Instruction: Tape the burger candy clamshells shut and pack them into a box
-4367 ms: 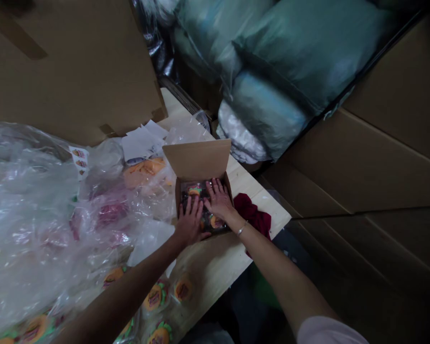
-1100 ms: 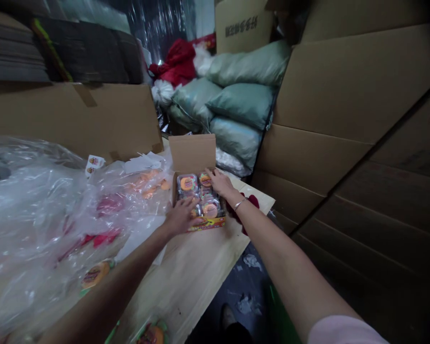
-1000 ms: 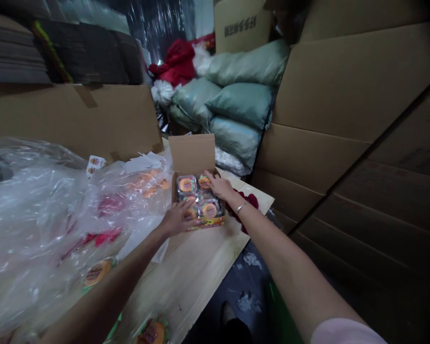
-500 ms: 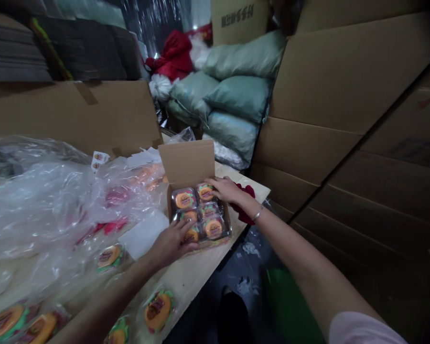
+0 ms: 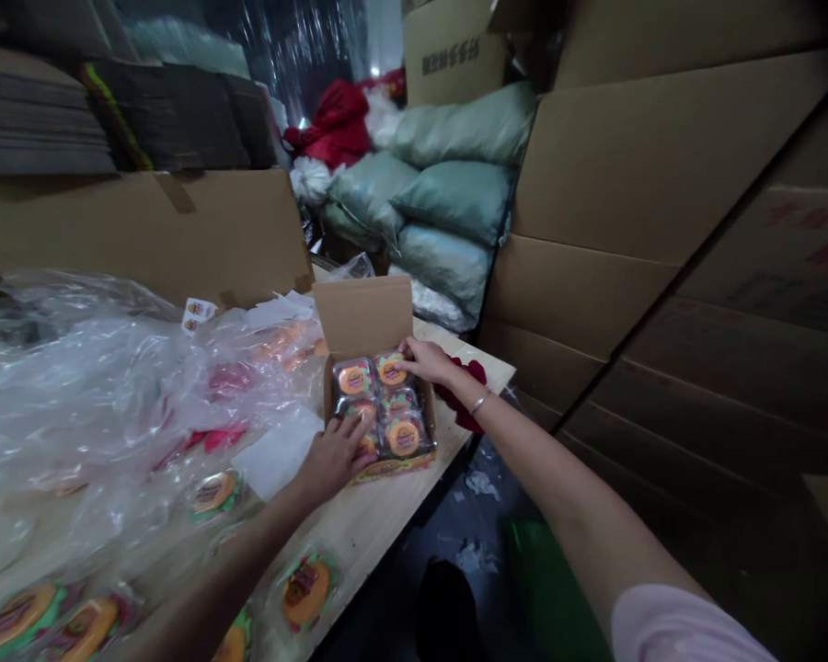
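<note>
A small cardboard box [image 5: 363,314] with its lid flap upright stands on the wooden table [image 5: 365,529], filled with several clear packs of orange round sweets [image 5: 404,436]. My left hand [image 5: 331,455] rests on the box's near left corner, fingers stretched over a pack. My right hand [image 5: 424,360] grips the box's far right edge, fingers curled by the back pack.
Crumpled clear plastic bags [image 5: 75,386] cover the table's left. Loose wrapped sweets [image 5: 304,588] lie along the near edge. A dark red cloth [image 5: 464,397] lies right of the box. Large cartons [image 5: 627,184] stand at right, grey-green sacks [image 5: 448,184] behind.
Since 4.4 s ago both hands lifted off the packs to the box's edges. In the last second the view shifted, and the box sits nearer the table's edge.
</note>
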Motion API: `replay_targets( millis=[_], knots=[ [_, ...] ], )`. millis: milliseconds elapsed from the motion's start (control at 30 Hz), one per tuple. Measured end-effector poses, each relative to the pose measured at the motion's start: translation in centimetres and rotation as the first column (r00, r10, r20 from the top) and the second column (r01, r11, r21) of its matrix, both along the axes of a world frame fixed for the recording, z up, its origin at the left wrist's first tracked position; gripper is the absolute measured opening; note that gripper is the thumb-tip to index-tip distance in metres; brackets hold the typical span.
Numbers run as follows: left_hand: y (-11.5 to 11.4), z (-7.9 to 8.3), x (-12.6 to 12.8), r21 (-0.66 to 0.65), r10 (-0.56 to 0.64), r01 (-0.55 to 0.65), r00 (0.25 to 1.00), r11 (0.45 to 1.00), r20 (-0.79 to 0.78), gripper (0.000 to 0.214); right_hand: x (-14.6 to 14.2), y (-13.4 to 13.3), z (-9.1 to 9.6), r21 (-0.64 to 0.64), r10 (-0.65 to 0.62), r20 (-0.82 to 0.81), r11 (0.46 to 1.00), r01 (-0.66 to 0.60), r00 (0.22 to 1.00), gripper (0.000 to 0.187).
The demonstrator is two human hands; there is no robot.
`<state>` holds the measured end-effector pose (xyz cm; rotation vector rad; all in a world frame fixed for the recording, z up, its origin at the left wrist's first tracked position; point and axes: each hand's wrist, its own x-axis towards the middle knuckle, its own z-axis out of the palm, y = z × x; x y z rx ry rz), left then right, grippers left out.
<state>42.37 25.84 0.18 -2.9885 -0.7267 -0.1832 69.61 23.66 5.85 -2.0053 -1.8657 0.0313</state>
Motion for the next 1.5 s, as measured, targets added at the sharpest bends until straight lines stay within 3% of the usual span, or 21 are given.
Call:
replay_targets(
  millis=[167, 467, 733, 1000, 1167, 1333, 1433, 1500],
  knots=[
    [0.0, 0.2, 0.0, 0.001, -0.027, 0.027, 1.000, 1.000, 0.003, 0.063, -0.4, 0.1, 0.3, -0.077, 0.046, 0.167, 0.996, -0.034, 0.985, 0.037],
    [0.1, 0.2, -0.4, -0.016, -0.059, 0.060, 0.997, 0.998, 0.039, 0.063, 0.9, -0.8, 0.2, -0.125, 0.132, 0.177, 0.986, -0.110, 0.975, 0.042],
    [-0.1, 0.1, -0.2, 0.007, -0.009, 0.009, 1.000, 1.000, 0.014, 0.063, -0.9, -1.5, -2.2, -0.085, 0.042, 0.194, 0.996, -0.025, 0.980, 0.072],
    [-0.4, 0.0, -0.4, -0.012, -0.017, 0.018, 0.998, 1.000, 0.065, 0.060, -4.2, -2.5, -3.9, 0.015, -0.114, 0.171, 0.993, 0.113, 0.979, 0.065],
    [0.4, -0.3, -1.4, -0.159, -0.053, 0.089, 0.974, 0.983, 0.221, 0.064, -5.0, -3.3, -3.9, -0.019, -0.115, 0.186, 0.993, 0.120, 0.976, 0.062],
    [3.1, 0.1, -3.1, -0.394, -0.238, 0.330, 0.935, 0.858, 0.265, 0.069, -4.9, -3.2, -3.6, -0.005, -0.118, 0.164, 0.993, 0.121, 0.979, 0.063],
    [3.7, 0.0, -3.2, -0.363, -0.301, 0.369, 0.925, 0.856, 0.230, 0.066, -4.7, -3.1, -3.8, 0.027, -0.114, 0.116, 0.993, 0.112, 0.987, 0.064],
    [3.5, -0.4, -3.0, -0.301, -0.310, 0.366, 0.926, 0.881, 0.217, 0.065, -4.6, -3.8, -3.9, 0.035, -0.036, 0.084, 0.999, 0.033, 0.996, 0.063]
  ],
)
